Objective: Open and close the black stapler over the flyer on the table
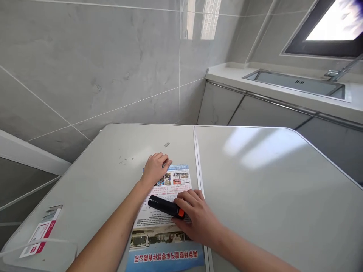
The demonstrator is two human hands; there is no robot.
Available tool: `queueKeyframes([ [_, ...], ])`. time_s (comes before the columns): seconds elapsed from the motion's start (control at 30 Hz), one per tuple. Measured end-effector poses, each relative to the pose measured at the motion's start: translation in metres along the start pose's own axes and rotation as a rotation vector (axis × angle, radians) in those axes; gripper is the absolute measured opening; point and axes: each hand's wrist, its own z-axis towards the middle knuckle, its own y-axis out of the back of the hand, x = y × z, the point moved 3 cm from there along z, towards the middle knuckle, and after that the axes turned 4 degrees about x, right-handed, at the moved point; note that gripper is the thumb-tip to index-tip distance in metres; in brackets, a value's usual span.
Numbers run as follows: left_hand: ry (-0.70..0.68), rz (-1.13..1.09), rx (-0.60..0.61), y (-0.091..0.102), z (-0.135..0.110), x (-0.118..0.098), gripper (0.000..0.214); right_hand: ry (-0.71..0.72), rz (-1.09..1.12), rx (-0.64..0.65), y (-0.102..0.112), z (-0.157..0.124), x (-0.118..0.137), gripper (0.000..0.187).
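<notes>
A printed flyer (167, 223) with photos and blue bands lies flat on the grey folding table (255, 181). My left hand (155, 168) rests on the flyer's far left corner, fingers curled down against the paper. My right hand (195, 219) is closed around a black cylindrical tool with an orange part (166, 206), held lying across the middle of the flyer. The tool's black end points left.
A red and white label (42, 231) sits near the table's left front corner. Small scraps (126, 160) lie beyond my left hand. A counter with a sink (297, 82) and a tap (338, 71) stands at the back right under a window. Tiled walls lie behind.
</notes>
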Motion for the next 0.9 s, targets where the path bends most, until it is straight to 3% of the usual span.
queueKeyframes([
  [0.23, -0.211, 0.003, 0.169, -0.012, 0.001, -0.007, 0.022, -0.03, -0.001, 0.021, 0.001, -0.002, -0.005, 0.033],
  [0.4, -0.197, -0.047, 0.171, -0.013, 0.0, -0.005, 0.025, -0.041, -0.025, 0.045, 0.002, -0.001, -0.006, 0.033],
  [0.6, -0.171, -0.095, 0.167, -0.014, 0.001, -0.003, 0.023, -0.079, -0.04, 0.025, 0.002, -0.001, -0.006, 0.054],
  [0.73, -0.171, -0.101, 0.163, -0.012, 0.0, -0.003, 0.022, -0.08, -0.015, 0.009, 0.002, -0.002, -0.006, 0.053],
  [0.9, -0.16, -0.188, 0.137, -0.009, 0.0, 0.002, 0.02, -0.084, -0.044, -0.117, 0.002, -0.006, -0.008, 0.049],
])
